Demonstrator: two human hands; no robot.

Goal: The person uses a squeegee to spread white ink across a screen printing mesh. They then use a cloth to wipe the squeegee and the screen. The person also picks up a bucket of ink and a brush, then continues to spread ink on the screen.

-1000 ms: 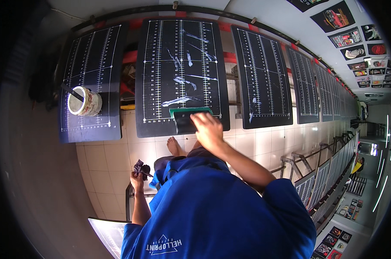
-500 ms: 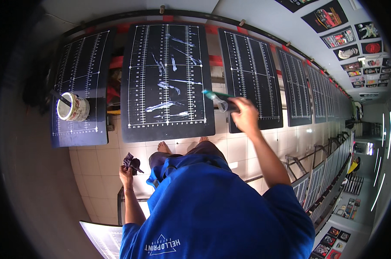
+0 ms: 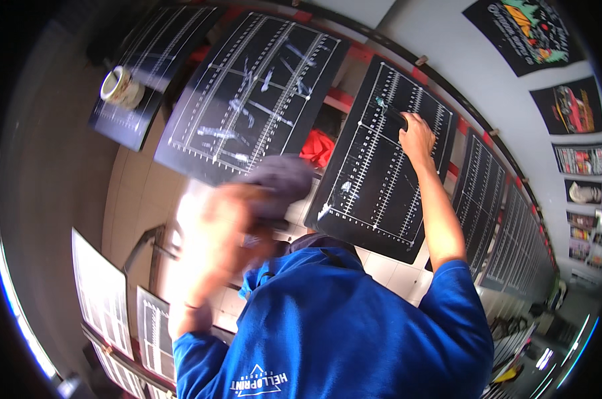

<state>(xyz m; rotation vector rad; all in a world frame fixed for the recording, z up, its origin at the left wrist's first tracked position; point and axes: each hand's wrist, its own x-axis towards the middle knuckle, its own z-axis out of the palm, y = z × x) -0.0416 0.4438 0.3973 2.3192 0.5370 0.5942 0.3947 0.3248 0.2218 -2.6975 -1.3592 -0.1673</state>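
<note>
My right hand (image 3: 417,138) is closed around a small dark-handled hand tool (image 3: 395,115) with a teal end. That end meets the far left part of a black board (image 3: 397,173) printed with white grid lines and scales; its exact kind is unclear. Whitish marks lie near this board's near left corner. Smeared by motion, my left hand (image 3: 228,216) is raised in front of the neighbouring board, with a dark purple-grey cloth (image 3: 284,186) in it. That neighbouring board (image 3: 194,100), to the left, carries several white streaks.
A whitish tub (image 3: 129,93) with a dark stick in it stands on the leftmost board (image 3: 118,123). More gridded boards (image 3: 477,179) run in a row to the right. A red cloth-like thing (image 3: 319,147) shows between two boards. Behind me, at lower left, are further boards (image 3: 101,292).
The view has turned and shifted right. My right hand has brought the tool from the gap between boards onto the right-hand board. My left hand has swung up and forward with the cloth.
</note>
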